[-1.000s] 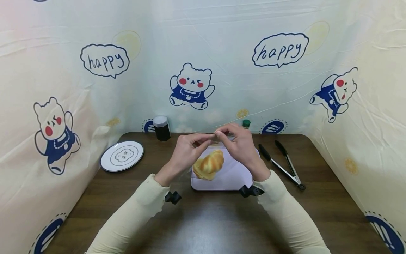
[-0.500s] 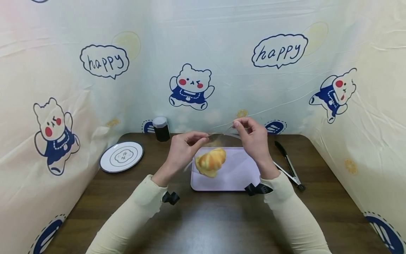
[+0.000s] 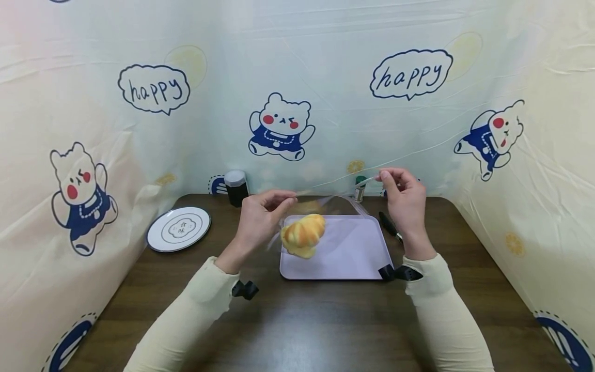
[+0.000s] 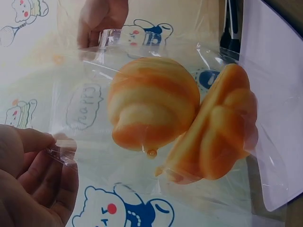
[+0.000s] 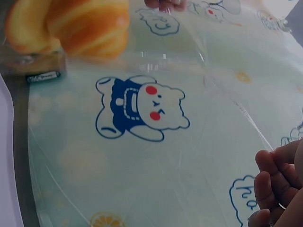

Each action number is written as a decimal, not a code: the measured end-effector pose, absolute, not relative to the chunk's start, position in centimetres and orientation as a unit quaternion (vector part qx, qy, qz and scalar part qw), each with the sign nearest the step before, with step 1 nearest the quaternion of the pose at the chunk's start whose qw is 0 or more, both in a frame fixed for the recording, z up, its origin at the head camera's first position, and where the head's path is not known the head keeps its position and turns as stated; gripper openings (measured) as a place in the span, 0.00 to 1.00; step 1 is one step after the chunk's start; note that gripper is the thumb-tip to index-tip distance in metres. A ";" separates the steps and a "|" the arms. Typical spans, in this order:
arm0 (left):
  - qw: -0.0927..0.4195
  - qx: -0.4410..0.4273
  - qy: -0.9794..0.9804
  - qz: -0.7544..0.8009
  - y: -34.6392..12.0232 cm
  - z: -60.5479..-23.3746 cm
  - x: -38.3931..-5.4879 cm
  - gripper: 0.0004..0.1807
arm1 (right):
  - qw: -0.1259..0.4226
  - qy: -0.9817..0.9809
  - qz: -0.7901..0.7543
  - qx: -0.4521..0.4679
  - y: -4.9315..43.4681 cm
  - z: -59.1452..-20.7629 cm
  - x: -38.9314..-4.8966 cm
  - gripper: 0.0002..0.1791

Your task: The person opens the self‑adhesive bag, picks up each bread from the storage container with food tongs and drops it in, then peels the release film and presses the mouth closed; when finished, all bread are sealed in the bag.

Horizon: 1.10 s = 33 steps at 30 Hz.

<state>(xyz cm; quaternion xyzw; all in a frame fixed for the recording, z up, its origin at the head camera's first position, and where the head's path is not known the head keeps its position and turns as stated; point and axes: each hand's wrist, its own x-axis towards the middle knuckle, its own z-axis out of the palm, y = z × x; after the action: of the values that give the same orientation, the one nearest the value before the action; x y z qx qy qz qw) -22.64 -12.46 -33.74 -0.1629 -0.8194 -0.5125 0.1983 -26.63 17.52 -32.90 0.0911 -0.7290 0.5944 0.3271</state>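
A clear plastic bag (image 4: 102, 137) hangs between my two hands, above and behind the lilac tray (image 3: 348, 253). Inside it lie two golden bread pieces, a rounded striped bun (image 4: 154, 104) and a ridged, croissant-like bread (image 4: 215, 127), which overlap the tray's left part in the head view. My left hand (image 3: 262, 217) pinches one upper corner of the bag between thumb and forefinger. Farther right and slightly higher, my right hand (image 3: 406, 206) pinches the opposite end of the top edge, which stretches taut between them.
A white plate (image 3: 178, 229) with a dark rim lies at the left. A dark jar (image 3: 238, 191) with a greyish lid and a green-capped bottle (image 3: 360, 189) stand along the back. Black-handled tongs (image 3: 389, 226) lie right of the tray, partly behind my right hand. A printed curtain (image 3: 334, 119) encloses the table.
My hands started close together over the tray. The right has moved well to the right, the left slightly left, spreading the bag's top edge. The breads swing a little in the bag.
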 end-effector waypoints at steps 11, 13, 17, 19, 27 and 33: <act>0.232 -0.138 -0.814 -0.515 -14.0 -33.6 -22.9 0.10 | 0.347 -0.720 0.600 0.028 20.8 -33.7 -26.6 0.14; 0.242 -0.135 -0.811 -0.515 -14.3 -33.5 -23.0 0.11 | 0.351 -0.716 0.604 0.025 21.1 -33.3 -26.0 0.15; 0.263 -0.133 -0.800 -0.523 -14.7 -33.4 -23.1 0.12 | 0.345 -0.716 0.607 0.006 22.2 -33.6 -25.8 0.15; 0.268 -0.132 -0.795 -0.527 -14.9 -33.4 -23.2 0.12 | 0.336 -0.721 0.606 -0.011 23.2 -34.4 -26.4 0.15; 0.284 -0.126 -0.796 -0.519 -15.2 -33.3 -23.3 0.13 | 0.324 -0.719 0.613 -0.041 25.7 -35.7 -27.4 0.15; 0.282 -0.128 -0.797 -0.518 -15.1 -33.2 -23.2 0.13 | 0.328 -0.713 0.619 -0.046 26.2 -36.1 -27.5 0.15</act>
<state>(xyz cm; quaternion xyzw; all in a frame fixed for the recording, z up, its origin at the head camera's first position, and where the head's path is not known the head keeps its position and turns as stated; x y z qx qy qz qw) -23.18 -15.13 -33.18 -0.1279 -0.7973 -0.5180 0.2821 -27.46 26.20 -36.13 -0.0460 -0.7125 0.6187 0.3277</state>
